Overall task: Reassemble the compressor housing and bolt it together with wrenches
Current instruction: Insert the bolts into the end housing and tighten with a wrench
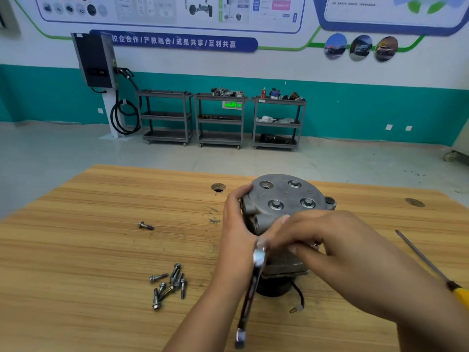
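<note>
**A:** On the wooden bench (pixel 101 212), what do the hands hold?

**B:** The left hand (pixel 237 214) grips the left side of the compressor housing (pixel 286 196), which stands mid-bench. The right hand (pixel 322 237) curls over the top end of the wrench (pixel 252 288).

**A:** And around them?

**B:** Loose bolts (pixel 170 283) lie to the left, a screwdriver (pixel 431 265) to the right.

Bright, even, diffuse indoor light; source out of view; faint soft shadows on desk (pixel 101 237) under bolts (pixel 170 283), left of left grip (pixel 238 224); sharp glare on wrench (pixel 258 260) head between left grip and right grip (pixel 330 240); right grip slightly motion-blurred; wide-angle bowing of teal wall stripe (pixel 380 110) far beyond grips; posters (pixel 177 11) above it soft, washed.
</note>
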A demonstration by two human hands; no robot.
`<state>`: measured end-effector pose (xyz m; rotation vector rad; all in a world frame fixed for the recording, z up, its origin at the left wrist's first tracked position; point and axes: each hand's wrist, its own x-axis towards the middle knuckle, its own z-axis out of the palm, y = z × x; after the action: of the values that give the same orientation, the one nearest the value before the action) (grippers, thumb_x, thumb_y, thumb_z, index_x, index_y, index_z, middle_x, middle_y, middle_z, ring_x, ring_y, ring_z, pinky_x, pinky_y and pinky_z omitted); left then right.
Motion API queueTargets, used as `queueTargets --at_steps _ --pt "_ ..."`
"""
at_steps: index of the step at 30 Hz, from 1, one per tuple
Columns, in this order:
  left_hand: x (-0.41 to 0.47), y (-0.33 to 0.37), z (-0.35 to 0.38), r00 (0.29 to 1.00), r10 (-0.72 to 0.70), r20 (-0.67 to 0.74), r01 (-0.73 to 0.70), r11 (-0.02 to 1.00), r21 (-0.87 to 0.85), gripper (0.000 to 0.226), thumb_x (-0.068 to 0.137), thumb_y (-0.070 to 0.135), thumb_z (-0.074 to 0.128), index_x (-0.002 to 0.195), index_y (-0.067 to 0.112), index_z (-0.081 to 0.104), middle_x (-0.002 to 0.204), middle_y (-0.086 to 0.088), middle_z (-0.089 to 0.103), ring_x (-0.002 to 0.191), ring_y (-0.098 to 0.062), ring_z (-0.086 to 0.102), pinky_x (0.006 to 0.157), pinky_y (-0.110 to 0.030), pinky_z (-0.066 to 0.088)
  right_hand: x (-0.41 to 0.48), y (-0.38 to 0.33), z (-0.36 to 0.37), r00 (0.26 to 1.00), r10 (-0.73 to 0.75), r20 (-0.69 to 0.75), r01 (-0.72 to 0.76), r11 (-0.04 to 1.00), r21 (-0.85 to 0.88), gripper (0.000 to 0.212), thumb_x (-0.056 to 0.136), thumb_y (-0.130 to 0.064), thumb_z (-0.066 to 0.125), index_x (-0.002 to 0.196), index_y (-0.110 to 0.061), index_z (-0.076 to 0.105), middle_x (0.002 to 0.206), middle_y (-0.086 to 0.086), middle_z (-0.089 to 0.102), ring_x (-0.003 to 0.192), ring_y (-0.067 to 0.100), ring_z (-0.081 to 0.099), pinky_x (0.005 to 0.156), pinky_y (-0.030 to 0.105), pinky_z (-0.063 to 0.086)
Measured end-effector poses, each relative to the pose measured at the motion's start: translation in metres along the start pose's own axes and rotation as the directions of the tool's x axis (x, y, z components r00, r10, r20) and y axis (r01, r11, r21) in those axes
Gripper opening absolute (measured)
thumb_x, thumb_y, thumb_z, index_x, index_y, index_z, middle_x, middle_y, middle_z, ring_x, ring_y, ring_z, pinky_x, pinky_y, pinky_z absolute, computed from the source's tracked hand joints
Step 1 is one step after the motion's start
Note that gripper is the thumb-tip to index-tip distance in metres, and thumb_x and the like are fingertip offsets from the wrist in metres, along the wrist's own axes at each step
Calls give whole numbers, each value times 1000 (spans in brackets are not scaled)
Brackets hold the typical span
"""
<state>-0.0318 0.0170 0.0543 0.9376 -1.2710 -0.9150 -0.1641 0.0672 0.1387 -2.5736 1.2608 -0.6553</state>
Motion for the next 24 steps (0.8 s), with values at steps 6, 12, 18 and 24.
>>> queueTargets --at_steps 6,12,18,24 --pt "-15 -9 19 987 76 -140 -76 997 6 67 60 48 63 122 57 39 135 6 50 123 -13 50 102 -40 44 -12 -16 75 877 -71 -475 33 995 -89 21 85 -15 48 95 -19 66 96 -3 56 86 14 50 80 16 38" --pt "-3 -14 -5 990 113 -82 -113 994 7 55 73 50 64 123 44 43 115 27 57 104 3 59 83 -23 53 -78 -2 173 996 -56 72 76 948 -310 47 101 -37 1 147 -30 8 159 -3 -3 145 16 2 107 21 23" --pt "-3 -14 -10 992 123 -37 -123 992 -16 54 76 44 66 125 37 43 112 29 57 103 3 60 84 -22 53 -83 12 159 894 35 447 136 929 -345 58 85 -63 22 128 -42 54 133 -14 56 115 11 59 79 29 56" --pt "-9 -11 -3 992 121 -45 -121 993 -2 54 77 42 67 125 38 41 126 9 54 111 -4 58 91 -30 53 -84 15 159 924 55 378 94 927 -363 66 80 -72 27 130 -37 53 136 -14 53 122 13 54 88 32 52"
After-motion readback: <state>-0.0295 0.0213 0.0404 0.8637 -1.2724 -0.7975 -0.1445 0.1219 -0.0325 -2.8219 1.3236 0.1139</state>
